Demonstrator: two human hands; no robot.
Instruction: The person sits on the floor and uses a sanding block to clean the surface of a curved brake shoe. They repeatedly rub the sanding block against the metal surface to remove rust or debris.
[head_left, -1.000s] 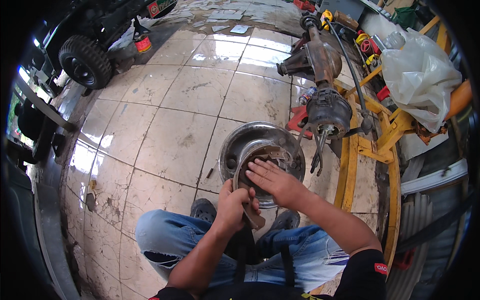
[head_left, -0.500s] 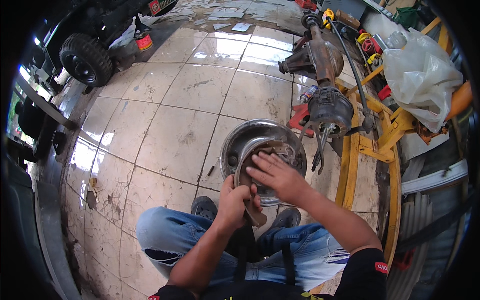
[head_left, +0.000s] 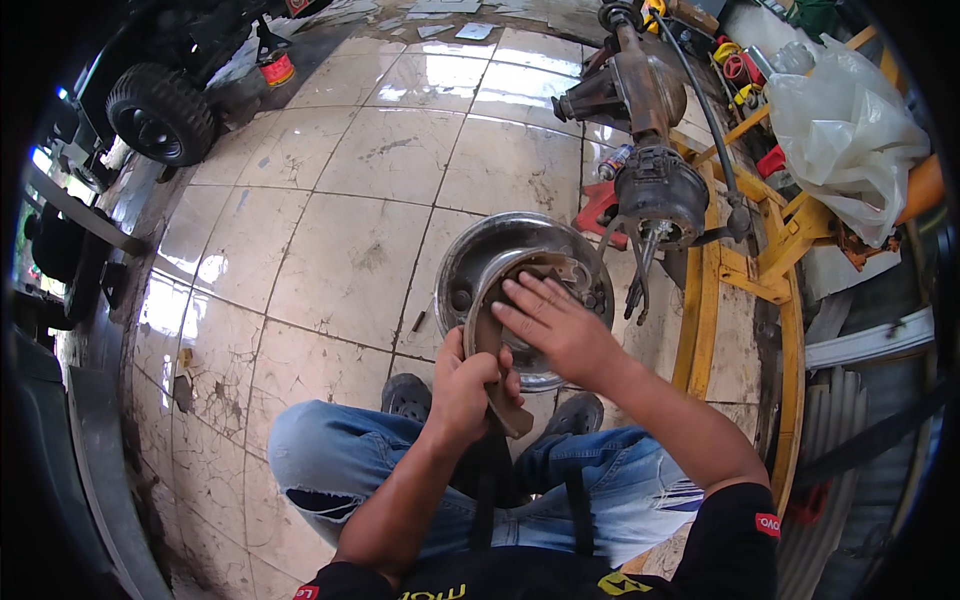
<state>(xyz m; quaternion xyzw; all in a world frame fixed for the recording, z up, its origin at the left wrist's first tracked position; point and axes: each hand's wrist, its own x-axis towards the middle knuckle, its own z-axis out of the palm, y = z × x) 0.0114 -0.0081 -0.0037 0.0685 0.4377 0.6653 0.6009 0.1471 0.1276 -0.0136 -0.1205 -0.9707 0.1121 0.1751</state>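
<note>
My left hand [head_left: 465, 388] is closed around the lower part of a curved brake shoe [head_left: 485, 328], tilted above a wheel rim [head_left: 455, 265]. A brown end piece [head_left: 514, 418] sticks out below that thumb; whether it is the shoe itself or a strip of sandpaper, I cannot tell. Fingers stretched out, my right hand [head_left: 562, 335] lies flat across the shoe's upper part and hides some of it. The silvery rim rests on the tiled floor between my feet and the axle.
A rusty axle [head_left: 650, 100] with a dark hub [head_left: 660, 200] stands at the right by a yellow steel frame [head_left: 702, 310]. A red stand [head_left: 597, 208] and a spray can [head_left: 614, 162] are beside it. A vehicle tyre [head_left: 160, 115] is at the far left.
My view has tipped slightly, so the floor and axle sit a little higher. The left hand keeps its grip, and the right hand has shifted only slightly over the shoe.
</note>
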